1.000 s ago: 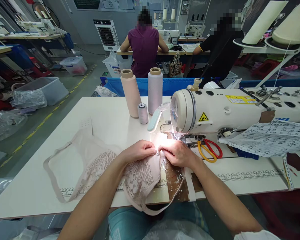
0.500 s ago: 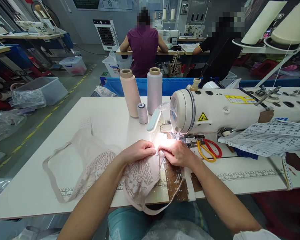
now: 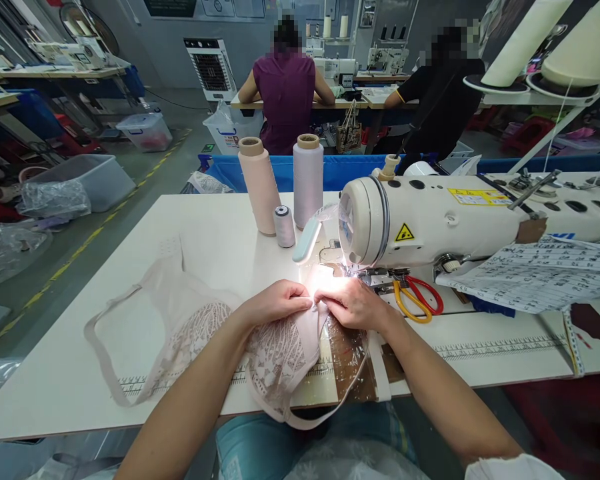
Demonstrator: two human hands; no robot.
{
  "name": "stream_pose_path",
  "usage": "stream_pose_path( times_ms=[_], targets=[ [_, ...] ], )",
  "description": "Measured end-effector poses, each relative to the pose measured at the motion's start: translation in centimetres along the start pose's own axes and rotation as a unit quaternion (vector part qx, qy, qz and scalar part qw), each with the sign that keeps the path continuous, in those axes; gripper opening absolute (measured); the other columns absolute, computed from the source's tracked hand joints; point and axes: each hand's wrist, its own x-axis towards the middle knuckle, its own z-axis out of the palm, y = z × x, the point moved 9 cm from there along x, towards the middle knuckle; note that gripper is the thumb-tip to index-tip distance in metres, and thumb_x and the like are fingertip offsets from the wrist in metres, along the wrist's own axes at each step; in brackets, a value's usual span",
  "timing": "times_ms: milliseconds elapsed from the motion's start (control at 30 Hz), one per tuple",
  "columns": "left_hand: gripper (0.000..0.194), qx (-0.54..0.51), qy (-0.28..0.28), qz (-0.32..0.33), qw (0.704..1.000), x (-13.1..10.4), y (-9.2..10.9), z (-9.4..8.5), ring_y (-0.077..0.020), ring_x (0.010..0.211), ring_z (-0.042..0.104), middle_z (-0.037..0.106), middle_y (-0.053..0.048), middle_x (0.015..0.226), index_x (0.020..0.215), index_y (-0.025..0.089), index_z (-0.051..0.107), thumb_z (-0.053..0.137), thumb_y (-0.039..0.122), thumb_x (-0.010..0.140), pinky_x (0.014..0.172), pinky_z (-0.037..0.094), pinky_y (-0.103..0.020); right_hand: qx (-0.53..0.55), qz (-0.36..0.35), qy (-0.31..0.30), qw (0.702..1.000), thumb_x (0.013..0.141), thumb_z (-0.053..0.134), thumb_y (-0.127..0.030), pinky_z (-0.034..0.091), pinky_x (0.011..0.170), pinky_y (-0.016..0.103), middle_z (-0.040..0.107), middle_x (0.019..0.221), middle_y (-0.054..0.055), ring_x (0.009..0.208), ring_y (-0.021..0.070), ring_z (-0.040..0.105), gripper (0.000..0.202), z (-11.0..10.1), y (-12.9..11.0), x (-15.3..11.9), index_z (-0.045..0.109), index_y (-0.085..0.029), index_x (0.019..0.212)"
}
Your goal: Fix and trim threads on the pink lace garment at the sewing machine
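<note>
A pale pink lace bra [image 3: 285, 360] lies on the white table, one cup under my forearm and the other hanging slightly over the front edge. My left hand [image 3: 280, 300] pinches the bra's upper edge between thumb and fingers. Close beside it, my right hand [image 3: 347, 302] is closed on the same fabric, just in front of the sewing machine's [image 3: 425, 217] needle area. Bright lamp light washes out the fabric between my fingertips. A strap loops from the cup toward the right, over a brown, plastic-covered patch of the table.
Two tall thread cones [image 3: 309, 180] and a small spool [image 3: 284, 227] stand behind my hands. Scissors [image 3: 417, 300] with red and yellow handles lie right of my right hand. Written paper sheets [image 3: 535, 273] rest by the machine. Two people sit at machines further back.
</note>
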Motion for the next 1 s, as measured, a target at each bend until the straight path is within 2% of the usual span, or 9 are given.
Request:
stream_pose_path(
  times_ms=[367,567,733,900,1000],
  targets=[
    [0.029,0.002,-0.007,0.0,1.0,0.2,-0.1,0.3,-0.0078,0.051,0.027,0.031,0.006,0.057,0.063,0.017,0.043,0.052,0.037,0.081,0.047,0.018,-0.022,0.079,0.025,-0.021,0.996,0.077,0.05,-0.003,0.04,0.066,0.023,0.071,0.084,0.004,0.074,0.0146,0.059,0.029,0.2,0.5,0.4,0.071,-0.019,0.088],
    [0.028,-0.006,-0.015,0.004,1.0,0.2,-0.1,0.4,-0.0075,0.052,0.026,0.031,0.005,0.058,0.063,0.017,0.042,0.052,0.035,0.082,0.048,0.017,-0.023,0.134,0.026,-0.022,0.99,0.075,0.051,-0.003,0.039,0.061,0.021,0.07,0.075,0.0,0.064,0.012,0.055,0.031,0.4,0.8,0.6,0.074,-0.02,0.088],
    [0.027,-0.006,-0.017,-0.001,1.0,0.3,-0.3,0.5,-0.0077,0.053,0.025,0.031,0.005,0.059,0.065,0.016,0.044,0.052,0.035,0.083,0.048,0.017,-0.023,0.175,0.034,-0.027,0.984,0.077,0.05,-0.005,0.04,0.061,0.021,0.07,0.076,0.0,0.064,0.0121,0.056,0.031,0.5,1.2,0.6,0.074,-0.019,0.089],
    [0.031,-0.017,-0.029,0.011,0.999,0.2,0.0,0.6,-0.008,0.054,0.027,0.033,0.005,0.06,0.066,0.016,0.044,0.051,0.039,0.085,0.05,0.018,-0.023,0.24,0.069,-0.03,0.968,0.078,0.051,-0.008,0.04,0.059,0.021,0.069,0.072,-0.001,0.063,0.0117,0.057,0.026,1.0,2.5,0.6,0.073,-0.017,0.088],
    [0.032,-0.019,-0.029,0.01,0.999,0.1,-0.1,0.4,-0.008,0.053,0.028,0.033,0.005,0.06,0.067,0.016,0.045,0.051,0.042,0.085,0.049,0.018,-0.023,0.26,0.083,-0.017,0.962,0.08,0.051,-0.011,0.039,0.056,0.02,0.064,0.063,-0.003,0.056,0.0103,0.054,0.023,0.8,2.7,0.3,0.072,-0.017,0.088]
  ],
)
